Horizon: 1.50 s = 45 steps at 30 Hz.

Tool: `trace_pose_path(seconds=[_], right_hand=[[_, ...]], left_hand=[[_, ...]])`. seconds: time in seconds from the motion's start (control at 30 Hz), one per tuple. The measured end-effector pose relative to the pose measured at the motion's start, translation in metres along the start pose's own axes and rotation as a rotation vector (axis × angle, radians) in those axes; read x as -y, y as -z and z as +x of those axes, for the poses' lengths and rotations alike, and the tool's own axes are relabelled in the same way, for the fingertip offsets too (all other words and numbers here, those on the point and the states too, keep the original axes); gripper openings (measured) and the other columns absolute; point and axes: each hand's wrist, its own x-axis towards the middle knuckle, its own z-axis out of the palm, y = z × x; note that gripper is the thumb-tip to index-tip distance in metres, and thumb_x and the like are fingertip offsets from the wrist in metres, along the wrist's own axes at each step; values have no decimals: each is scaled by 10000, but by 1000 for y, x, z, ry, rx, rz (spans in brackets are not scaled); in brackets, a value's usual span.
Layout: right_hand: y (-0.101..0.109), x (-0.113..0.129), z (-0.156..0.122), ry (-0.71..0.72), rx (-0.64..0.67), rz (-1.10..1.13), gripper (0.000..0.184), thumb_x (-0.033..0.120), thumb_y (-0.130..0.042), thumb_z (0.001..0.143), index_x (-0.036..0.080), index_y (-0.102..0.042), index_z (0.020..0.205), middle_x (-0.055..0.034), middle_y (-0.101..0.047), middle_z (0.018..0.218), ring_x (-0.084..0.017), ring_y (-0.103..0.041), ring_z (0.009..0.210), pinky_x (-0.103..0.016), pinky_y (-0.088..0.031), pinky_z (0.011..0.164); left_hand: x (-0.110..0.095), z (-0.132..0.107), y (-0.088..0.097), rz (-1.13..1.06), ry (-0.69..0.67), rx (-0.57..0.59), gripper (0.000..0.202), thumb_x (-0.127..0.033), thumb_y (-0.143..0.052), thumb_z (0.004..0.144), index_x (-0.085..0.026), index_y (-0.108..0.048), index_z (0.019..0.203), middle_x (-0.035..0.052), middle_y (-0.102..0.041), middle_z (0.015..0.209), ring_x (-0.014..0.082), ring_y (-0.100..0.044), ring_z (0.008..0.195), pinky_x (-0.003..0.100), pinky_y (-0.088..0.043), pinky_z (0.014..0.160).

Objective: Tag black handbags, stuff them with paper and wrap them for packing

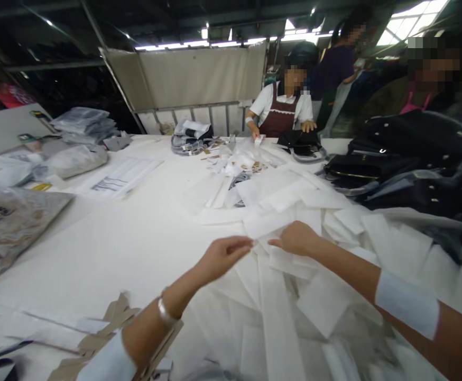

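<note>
My left hand (221, 258), with a silver bracelet at the wrist, reaches over a heap of thin white sheets (326, 304). Its thumb and fingertips come close together in a pinch; whatever is between them is too small to make out. A short gap to the right, my right hand (297, 238) is closed, its fingers curled down at a white sheet (273, 225) on the heap. The sheets are pale, flat and slightly see-through, some cut as long strips. Both forearms wear light blue sleeve bands.
Across the white table (136, 227) a person in a brown apron (280, 114) handles small pieces. Black bags (409, 143) pile up at right. Plastic-wrapped packs (84, 124) and a patterned bag (12, 227) lie left. Brown card pieces (110, 323) sit under my left forearm.
</note>
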Motion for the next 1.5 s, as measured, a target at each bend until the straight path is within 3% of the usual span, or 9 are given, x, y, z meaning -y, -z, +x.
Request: trace_pose_path(seconds=[0.17,0.33,0.43,0.6,0.8,1.0,1.13,1.33,1.5], right_hand=[[-46,6,-36,114,-214,-35,403,401,-428,1004,177,-732,862,-93,-738,820,-233,-661,899,-402,-346,1050],[-79,7,-40,63,-349,-82,447,492,-413,993,208,-729,859,-102,-727,811,-278,-656,814,-382,-449,766],[-83,4,-39,71,-410,-123,462,517,-400,987,234,-743,864,-96,-724,795,-286,-656,800,-377,-437,736],[-84,3,-39,115,-538,-126,418,500,-438,975,249,-745,844,-79,-718,788,-275,-647,800,-374,-434,759],[-84,5,-41,116,-622,-66,394,496,-472,958,251,-721,777,-63,-690,755,-267,-630,797,-393,-430,828],[-94,2,-39,123,-631,-24,398,517,-463,957,254,-700,774,-48,-675,736,-255,-615,767,-386,-444,808],[-97,2,-38,124,-629,18,401,532,-439,965,236,-702,901,-62,-689,809,-260,-615,849,-389,-442,874],[-91,3,-40,119,-533,32,392,547,-436,959,246,-686,930,-52,-682,795,-268,-613,885,-387,-435,878],[-87,5,-41,115,-527,36,384,524,-434,961,248,-686,871,-43,-666,732,-272,-613,890,-379,-422,860]], left_hand=[[28,154,18,185,93,-273,381,-358,-572,966,-199,-579,1312,114,-567,1393,268,-545,1266,513,-418,1084],[52,233,3,304,264,-357,457,-392,-616,939,-188,-527,1338,121,-518,1396,301,-538,1237,559,-451,1023],[59,241,-21,315,268,-312,434,-379,-621,937,-183,-540,1317,116,-546,1354,285,-568,1189,536,-480,991],[49,225,-64,240,-10,-35,317,-384,-595,956,-166,-625,1184,86,-642,1205,231,-642,1046,456,-536,914],[44,215,-31,233,-251,272,272,-328,-581,962,-225,-689,1189,31,-718,1168,178,-666,1036,318,-518,907],[77,239,11,532,-115,53,327,-365,-611,946,-179,-610,1216,101,-599,1292,247,-611,1117,471,-521,944],[85,266,0,742,-68,-63,413,-355,-612,944,-207,-543,1323,114,-497,1421,292,-526,1247,545,-448,1032],[76,307,-16,914,-21,-33,407,-357,-626,937,-181,-554,1296,108,-568,1319,268,-593,1145,508,-509,957],[83,311,-17,947,-27,-7,385,-363,-619,941,-179,-566,1275,105,-579,1300,257,-603,1121,488,-522,938]])
